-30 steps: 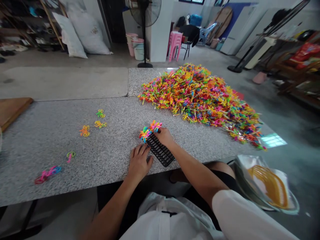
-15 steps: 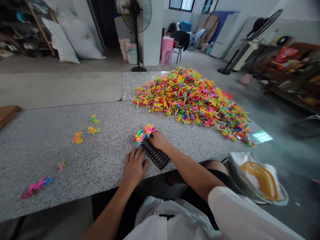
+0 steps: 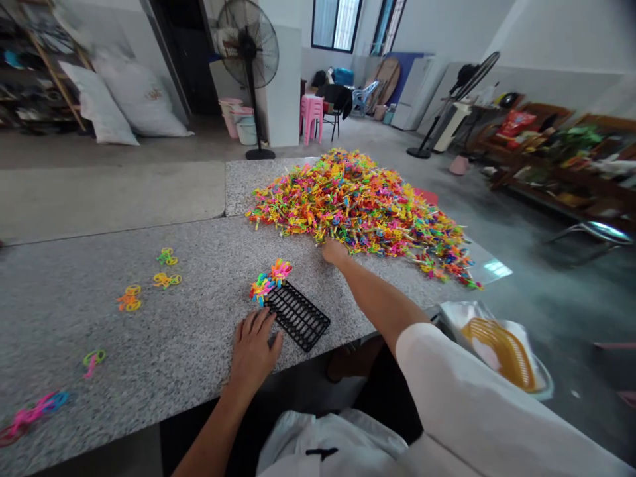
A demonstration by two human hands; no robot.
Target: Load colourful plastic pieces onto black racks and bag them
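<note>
My left hand (image 3: 254, 344) lies on the speckled stone table with fingers spread, its fingertips at the near-left edge of a black plastic grid rack (image 3: 303, 321). Along the rack's far-left end, a cluster of small bright plastic pieces (image 3: 268, 281) stands in the slots; the other slots show bare. My right hand (image 3: 335, 252) is stretched forward to the near edge of a big heap of small multicoloured plastic pieces (image 3: 358, 199). Its fingers are hidden behind the back of the hand, so what they hold, if anything, does not show.
Loose looped pieces lie on the left of the table (image 3: 199, 351), among them a yellow group (image 3: 167, 280) and a pink-and-blue one (image 3: 37, 411). A lined tub with a yellow basket (image 3: 501, 351) stands right of my lap. Beyond the table stands a fan (image 3: 248, 46).
My right hand has left the filled end of the rack and reached forward and right to the heap. My left hand stays by the rack. The camera view has shifted slightly.
</note>
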